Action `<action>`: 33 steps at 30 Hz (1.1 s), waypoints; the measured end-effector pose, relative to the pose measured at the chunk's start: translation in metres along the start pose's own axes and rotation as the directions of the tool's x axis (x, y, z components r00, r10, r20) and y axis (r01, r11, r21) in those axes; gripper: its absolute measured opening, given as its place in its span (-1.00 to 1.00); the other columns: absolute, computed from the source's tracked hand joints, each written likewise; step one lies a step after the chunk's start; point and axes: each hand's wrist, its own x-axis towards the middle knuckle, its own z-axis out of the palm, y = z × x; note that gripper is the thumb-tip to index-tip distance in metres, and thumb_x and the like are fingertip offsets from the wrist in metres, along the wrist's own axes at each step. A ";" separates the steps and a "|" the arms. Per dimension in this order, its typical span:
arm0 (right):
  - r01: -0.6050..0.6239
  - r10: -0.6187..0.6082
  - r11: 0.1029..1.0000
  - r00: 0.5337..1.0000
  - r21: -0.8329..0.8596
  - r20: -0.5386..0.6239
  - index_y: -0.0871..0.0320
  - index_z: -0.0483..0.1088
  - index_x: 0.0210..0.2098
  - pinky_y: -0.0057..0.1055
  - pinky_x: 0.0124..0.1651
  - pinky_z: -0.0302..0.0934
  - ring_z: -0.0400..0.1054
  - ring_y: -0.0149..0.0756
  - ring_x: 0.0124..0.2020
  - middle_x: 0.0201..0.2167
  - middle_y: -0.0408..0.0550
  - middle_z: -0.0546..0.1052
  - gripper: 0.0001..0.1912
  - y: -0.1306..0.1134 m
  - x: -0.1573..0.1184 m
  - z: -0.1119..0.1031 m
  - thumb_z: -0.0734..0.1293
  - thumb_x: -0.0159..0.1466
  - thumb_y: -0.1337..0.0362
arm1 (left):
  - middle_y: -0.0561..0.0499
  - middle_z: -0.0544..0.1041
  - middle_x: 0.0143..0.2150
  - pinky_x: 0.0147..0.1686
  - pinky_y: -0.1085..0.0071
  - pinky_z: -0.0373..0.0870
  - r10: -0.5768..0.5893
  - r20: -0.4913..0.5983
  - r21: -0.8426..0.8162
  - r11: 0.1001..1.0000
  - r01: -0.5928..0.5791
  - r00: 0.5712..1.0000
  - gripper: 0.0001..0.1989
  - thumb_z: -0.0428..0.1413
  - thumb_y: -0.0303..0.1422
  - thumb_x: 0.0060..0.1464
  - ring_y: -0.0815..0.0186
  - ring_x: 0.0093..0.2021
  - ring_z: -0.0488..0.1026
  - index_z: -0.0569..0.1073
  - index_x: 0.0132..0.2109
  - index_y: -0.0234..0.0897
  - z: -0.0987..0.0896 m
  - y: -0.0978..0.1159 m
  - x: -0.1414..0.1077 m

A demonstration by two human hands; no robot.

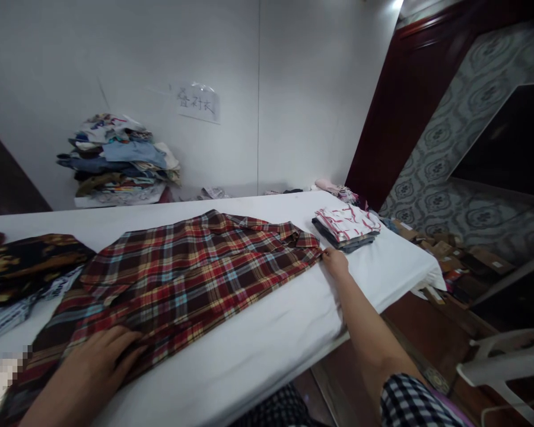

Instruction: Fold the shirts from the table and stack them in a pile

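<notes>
A plaid shirt in red, brown and yellow (pixel 196 267) lies spread across the white-covered table (pixel 267 344). At its right end, my right hand (pixel 335 262) pinches the collar-side corner between closed fingers. My left hand (pixel 100 362) rests on the lower left part of the shirt, palm down, with its fingers loosely spread over the cloth. One sleeve runs from there toward the bottom left corner.
A folded stack with a red-and-white shirt on top (pixel 347 222) sits beyond my right hand. Dark floral clothing (pixel 31 264) lies at the left edge. A tall clothes pile (pixel 124 160) stands by the wall. A white plastic stool (pixel 507 367) is at lower right.
</notes>
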 end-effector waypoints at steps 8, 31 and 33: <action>0.000 0.017 0.971 0.997 0.240 -0.070 0.25 0.43 0.09 -0.29 -0.08 0.33 0.47 -0.14 -0.07 -0.03 0.12 0.56 -0.48 0.010 -0.007 -0.003 0.15 0.17 0.34 | -0.06 0.60 -0.17 -0.01 0.18 0.34 0.015 0.050 0.005 1.000 -0.015 0.999 -0.58 -0.12 -0.14 0.12 0.11 -0.11 0.48 0.61 -0.21 -0.14 -0.001 0.013 -0.004; 0.522 -0.439 0.849 0.782 -0.082 0.442 -0.01 0.08 0.38 0.11 0.39 -0.36 -0.30 -0.02 0.46 0.45 0.04 -0.06 -0.30 -0.084 -0.053 0.014 0.06 0.37 -0.17 | -0.08 0.53 -0.37 -0.16 0.21 0.33 -0.057 -0.031 -0.003 0.998 0.057 0.998 -0.52 -0.19 -0.11 0.21 0.15 -0.28 0.41 0.54 -0.35 -0.20 -0.013 0.039 -0.009; 0.614 -0.548 0.789 0.725 -0.032 0.417 -0.03 0.06 0.39 0.12 0.39 -0.38 -0.34 -0.04 0.47 0.46 0.01 -0.10 -0.30 -0.103 -0.059 0.022 0.06 0.36 -0.18 | -0.09 0.51 -0.38 -0.17 0.23 0.32 -0.100 -0.056 0.006 0.995 0.101 0.993 -0.53 -0.18 -0.13 0.24 0.17 -0.28 0.40 0.51 -0.41 -0.23 -0.016 0.045 -0.008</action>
